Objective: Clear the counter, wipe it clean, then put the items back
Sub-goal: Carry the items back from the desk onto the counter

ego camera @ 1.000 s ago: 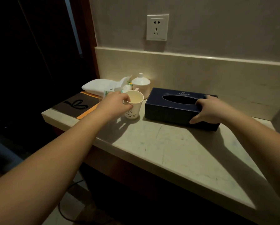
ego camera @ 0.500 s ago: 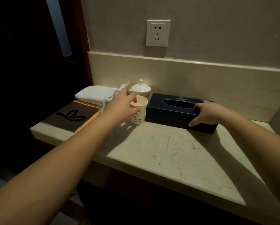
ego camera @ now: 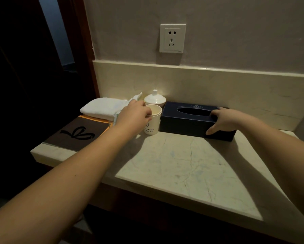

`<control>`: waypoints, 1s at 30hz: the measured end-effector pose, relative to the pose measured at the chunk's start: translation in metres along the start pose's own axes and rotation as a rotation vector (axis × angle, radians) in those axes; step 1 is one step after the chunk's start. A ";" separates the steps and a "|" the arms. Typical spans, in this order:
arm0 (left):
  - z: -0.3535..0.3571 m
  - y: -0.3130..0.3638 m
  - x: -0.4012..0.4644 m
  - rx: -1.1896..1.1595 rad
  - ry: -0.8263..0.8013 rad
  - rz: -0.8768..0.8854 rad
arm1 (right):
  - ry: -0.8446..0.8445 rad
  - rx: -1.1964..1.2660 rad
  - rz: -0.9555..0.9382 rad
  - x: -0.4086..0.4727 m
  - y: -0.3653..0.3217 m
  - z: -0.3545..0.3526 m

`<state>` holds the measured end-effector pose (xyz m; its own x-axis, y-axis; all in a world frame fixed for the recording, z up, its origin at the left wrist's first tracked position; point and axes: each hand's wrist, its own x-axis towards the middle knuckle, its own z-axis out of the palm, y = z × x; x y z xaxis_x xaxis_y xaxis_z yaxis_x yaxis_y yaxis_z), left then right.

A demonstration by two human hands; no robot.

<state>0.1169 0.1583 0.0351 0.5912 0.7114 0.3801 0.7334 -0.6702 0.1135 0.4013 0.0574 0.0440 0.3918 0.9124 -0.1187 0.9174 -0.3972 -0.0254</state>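
A pale marble counter (ego camera: 191, 166) runs along the wall. A white paper cup (ego camera: 154, 120) with dark lettering stands upright at the back, and my left hand (ego camera: 132, 116) grips its rim and near side. Just right of the cup lies a dark blue tissue box (ego camera: 188, 118) with an oval slot on top. My right hand (ego camera: 225, 120) clasps the box's right end, thumb on the front face. Behind the cup sits a white lidded ceramic jar (ego camera: 155, 99). A folded white towel (ego camera: 103, 107) lies at the back left.
A brown and orange folder (ego camera: 77, 134) with a ribbon mark covers the counter's left end. A crumpled packet (ego camera: 136, 97) pokes up between towel and jar. A wall socket (ego camera: 172, 38) is above the marble backsplash. A dark doorway lies to the left.
Both hands have slid the cup and the tissue box back toward the wall, next to the jar. The camera has tilted up and pulled back a little.
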 end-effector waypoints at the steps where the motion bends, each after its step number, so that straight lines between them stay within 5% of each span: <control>1: 0.001 -0.001 0.001 0.009 0.000 0.003 | 0.005 -0.002 0.000 0.001 -0.001 0.000; 23: -0.008 0.000 0.001 0.059 -0.040 0.029 | -0.006 0.002 0.022 -0.005 -0.011 -0.003; 30: -0.021 0.011 -0.016 0.006 -0.015 0.086 | 0.283 0.030 0.141 -0.033 -0.023 0.017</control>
<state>0.1082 0.1347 0.0496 0.6567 0.6545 0.3747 0.6819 -0.7275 0.0756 0.3661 0.0344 0.0321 0.5232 0.8375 0.1574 0.8516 -0.5210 -0.0583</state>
